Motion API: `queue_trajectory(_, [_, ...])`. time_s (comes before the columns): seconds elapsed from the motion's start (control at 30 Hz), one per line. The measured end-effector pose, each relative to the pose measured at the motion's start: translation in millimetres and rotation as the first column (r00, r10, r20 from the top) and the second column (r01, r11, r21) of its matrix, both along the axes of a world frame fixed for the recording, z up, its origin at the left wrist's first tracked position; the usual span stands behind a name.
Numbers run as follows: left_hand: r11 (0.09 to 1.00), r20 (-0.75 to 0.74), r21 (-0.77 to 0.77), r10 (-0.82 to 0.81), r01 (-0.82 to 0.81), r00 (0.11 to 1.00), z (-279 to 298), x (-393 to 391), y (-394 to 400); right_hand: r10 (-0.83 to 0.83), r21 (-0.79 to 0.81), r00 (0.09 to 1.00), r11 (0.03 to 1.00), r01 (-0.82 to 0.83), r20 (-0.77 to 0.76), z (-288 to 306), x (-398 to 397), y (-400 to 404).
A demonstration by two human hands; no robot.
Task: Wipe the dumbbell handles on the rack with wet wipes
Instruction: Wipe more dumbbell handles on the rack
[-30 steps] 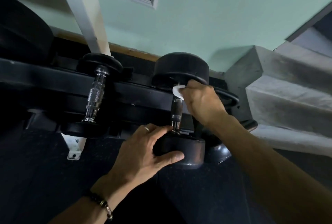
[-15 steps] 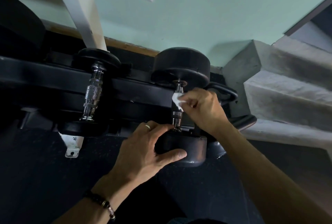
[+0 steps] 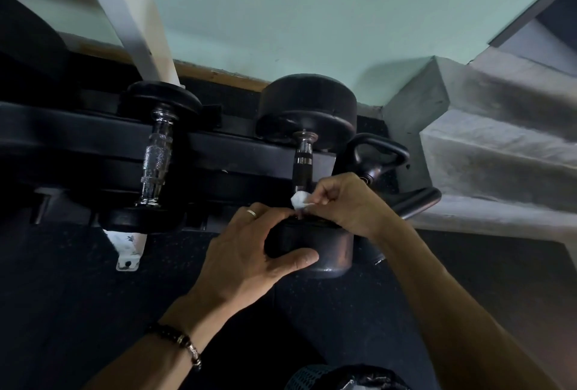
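The right hand [image 3: 340, 202] pinched a wet wipe [image 3: 299, 200], hiding the handle's [image 3: 303, 158] lower end; the left hand [image 3: 249, 249] gripped the dumbbell's near head [image 3: 327, 249].

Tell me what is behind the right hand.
Behind the right hand stands a black kettlebell; its handle loop shows, its body is mostly covered. The hand pinches a white wipe at the dumbbell handle, hiding the handle's near end.

Open gap between the two dumbbell handles [image 3: 155, 155]; kettlebell [image 3: 379, 158] crowding the right side
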State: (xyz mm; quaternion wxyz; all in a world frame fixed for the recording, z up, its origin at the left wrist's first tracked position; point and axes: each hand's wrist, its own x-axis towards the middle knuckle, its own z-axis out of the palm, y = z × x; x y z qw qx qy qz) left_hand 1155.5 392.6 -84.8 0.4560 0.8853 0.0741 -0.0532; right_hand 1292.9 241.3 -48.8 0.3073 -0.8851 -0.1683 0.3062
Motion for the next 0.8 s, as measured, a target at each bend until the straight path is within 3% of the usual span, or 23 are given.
queue_trajectory(0.17, [1.0, 0.005, 0.009, 0.013, -0.013, 1.0, -4, 1, 0, -0.292, 0.218, 0.937, 0.944, 0.25, 0.191, -3, 15, 22])
queue_trajectory(0.33, [1.0, -0.002, -0.017, 0.017, -0.017, 1.0, -2, -1, -1, -0.099, -0.041, 0.994, 0.994, 0.101, 0.051, 0, -8, -3])
queue_trajectory(0.4, [1.0, -0.02, -0.029, 0.009, -0.01, 1.0, 0, 0, -1, -0.171, 0.016, 0.981, 0.985, 0.171, 0.095, -2, -5, -2])
queue_trajectory(0.53, [0.998, -0.055, -0.051, -0.027, 0.024, 0.998, 1, 2, 2, -0.464, 0.218, 0.853, 0.882, 0.418, 0.24, -11, 12, 20])
queue_trajectory(0.7, [0.999, -0.049, -0.048, -0.027, 0.025, 0.998, -1, 2, 2, -0.289, -0.016, 0.946, 0.956, 0.294, 0.146, -13, -7, -2])
queue_trajectory(0.8, [0.998, -0.063, -0.051, -0.025, 0.021, 0.998, 2, 2, 0, -0.418, 0.138, 0.9, 0.905, 0.402, 0.125, -16, 3, 5])
